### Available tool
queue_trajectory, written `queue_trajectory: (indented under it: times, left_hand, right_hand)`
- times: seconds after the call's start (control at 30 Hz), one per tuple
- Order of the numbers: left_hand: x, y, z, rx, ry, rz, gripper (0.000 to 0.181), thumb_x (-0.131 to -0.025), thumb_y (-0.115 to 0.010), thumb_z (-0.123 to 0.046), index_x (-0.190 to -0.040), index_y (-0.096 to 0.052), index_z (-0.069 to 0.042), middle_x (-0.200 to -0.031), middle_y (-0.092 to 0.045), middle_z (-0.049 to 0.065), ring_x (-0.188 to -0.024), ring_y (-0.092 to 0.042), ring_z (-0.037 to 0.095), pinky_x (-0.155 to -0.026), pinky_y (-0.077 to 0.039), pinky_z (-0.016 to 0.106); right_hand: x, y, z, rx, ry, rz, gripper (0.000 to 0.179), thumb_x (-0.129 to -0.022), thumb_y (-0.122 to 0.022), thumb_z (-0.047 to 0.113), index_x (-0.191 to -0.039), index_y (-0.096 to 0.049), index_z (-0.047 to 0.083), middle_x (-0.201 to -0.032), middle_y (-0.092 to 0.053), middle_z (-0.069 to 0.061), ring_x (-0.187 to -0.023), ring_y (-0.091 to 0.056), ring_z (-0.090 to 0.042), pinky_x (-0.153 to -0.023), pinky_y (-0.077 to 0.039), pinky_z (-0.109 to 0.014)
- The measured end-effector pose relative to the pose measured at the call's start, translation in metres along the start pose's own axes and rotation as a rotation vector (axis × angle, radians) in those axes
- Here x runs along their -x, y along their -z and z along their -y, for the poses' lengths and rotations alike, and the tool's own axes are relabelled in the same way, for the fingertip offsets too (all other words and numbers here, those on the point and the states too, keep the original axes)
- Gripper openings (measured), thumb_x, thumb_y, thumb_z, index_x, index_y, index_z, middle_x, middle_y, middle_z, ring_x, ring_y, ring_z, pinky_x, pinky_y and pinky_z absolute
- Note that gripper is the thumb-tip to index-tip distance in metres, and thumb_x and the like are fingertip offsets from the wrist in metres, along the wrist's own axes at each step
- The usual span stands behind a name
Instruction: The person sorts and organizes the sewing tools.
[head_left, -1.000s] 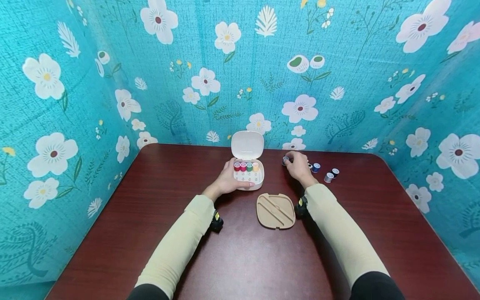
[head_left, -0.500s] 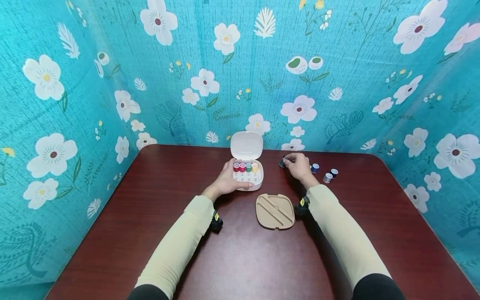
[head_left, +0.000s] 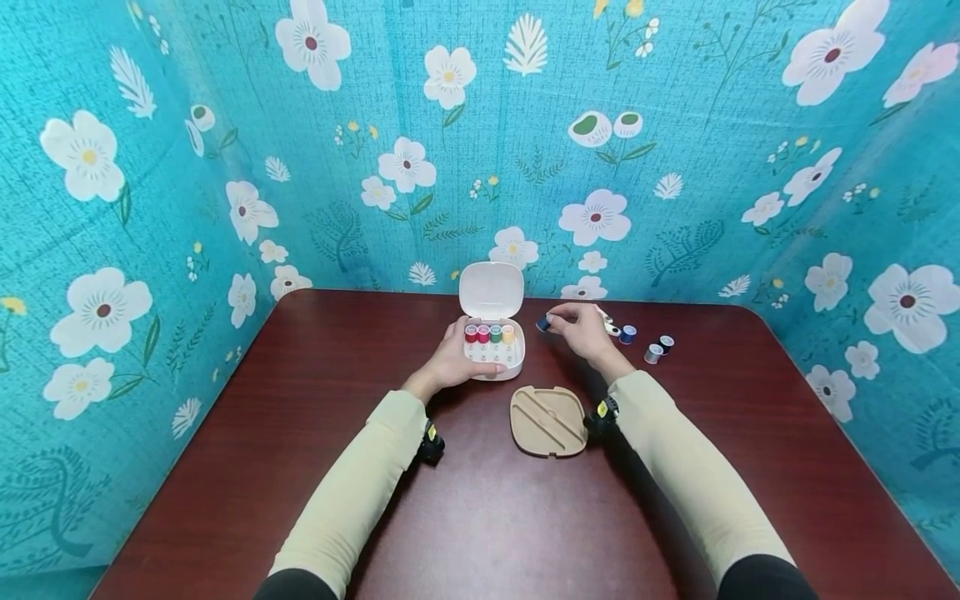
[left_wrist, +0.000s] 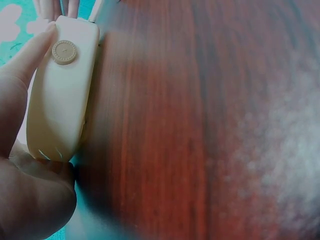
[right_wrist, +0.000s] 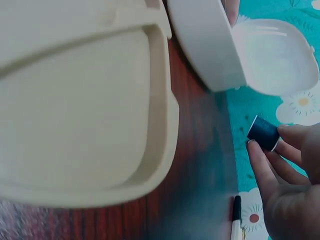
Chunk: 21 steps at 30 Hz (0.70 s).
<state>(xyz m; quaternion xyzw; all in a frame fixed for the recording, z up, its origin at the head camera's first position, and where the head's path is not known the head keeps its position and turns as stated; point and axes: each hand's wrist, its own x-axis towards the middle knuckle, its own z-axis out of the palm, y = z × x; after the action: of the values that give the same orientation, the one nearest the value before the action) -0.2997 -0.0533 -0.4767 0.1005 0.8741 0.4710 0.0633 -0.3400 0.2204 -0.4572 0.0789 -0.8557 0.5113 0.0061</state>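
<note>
A white sewing box (head_left: 517, 367) stands with its lid (head_left: 491, 289) raised. Along its back row sit several thread spools (head_left: 483, 334) in red, pink, green and pale yellow; small pegs show in front of them. My left hand (head_left: 456, 358) grips the box from the left, thumb across the front near the round tan button (left_wrist: 64, 52). To the right of the box, my right hand (head_left: 587, 333) pinches a dark blue thread spool (right_wrist: 263, 133) between thumb and fingers, raised and tilted. A gap separates that spool from the box wall.
In front of the box lies a tan divided tray (head_left: 549, 421). Right of my right hand are a blue spool (head_left: 627, 334), a black spool (head_left: 667, 342) and a grey spool (head_left: 653, 353). A slim white-and-black item (right_wrist: 237, 220) lies behind the hand. A floral cloth (head_left: 405, 217) hangs beyond the table.
My right hand has moved left toward the box, carrying the dark blue spool up off its spot. The white item behind it now shows more. My left hand keeps its grip on the box.
</note>
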Motion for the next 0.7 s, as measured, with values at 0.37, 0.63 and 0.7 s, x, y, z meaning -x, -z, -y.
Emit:
queue_trajectory:
  times: [0.37,0.63,0.7]
  left_hand:
    - [0.001,-0.001,0.0,-0.008,0.021,0.013,0.117,-0.072,-0.093,-0.04,-0.159,-0.019,-0.012,-0.149,-0.034,0.016,-0.13,-0.043,0.03,-0.111,-0.039,0.047]
    - [0.0,0.001,0.0,0.008,0.014,0.024,0.119,-0.072,-0.093,-0.04,-0.159,-0.017,-0.011,-0.15,-0.033,0.016,-0.133,-0.042,0.031,-0.113,-0.038,0.048]
    - [0.0,0.002,0.0,0.012,0.015,0.031,0.12,-0.072,-0.093,-0.04,-0.16,-0.016,-0.01,-0.151,-0.032,0.016,-0.133,-0.042,0.031,-0.113,-0.038,0.048]
  right_hand:
    - [0.003,-0.012,0.008,-0.075,-0.002,0.092,0.028,-0.103,-0.06,0.008,-0.123,-0.066,-0.011,-0.121,-0.067,-0.025,-0.106,-0.072,-0.037,-0.095,-0.054,-0.044]
    - [0.003,-0.018,0.016,-0.049,0.026,0.106,0.028,-0.103,-0.062,0.011,-0.124,-0.068,-0.007,-0.123,-0.068,-0.023,-0.104,-0.073,-0.035,-0.094,-0.055,-0.045]
    - [0.002,-0.018,0.018,-0.042,0.032,0.107,0.028,-0.103,-0.062,0.011,-0.124,-0.068,-0.007,-0.123,-0.068,-0.022,-0.103,-0.073,-0.034,-0.094,-0.055,-0.046]
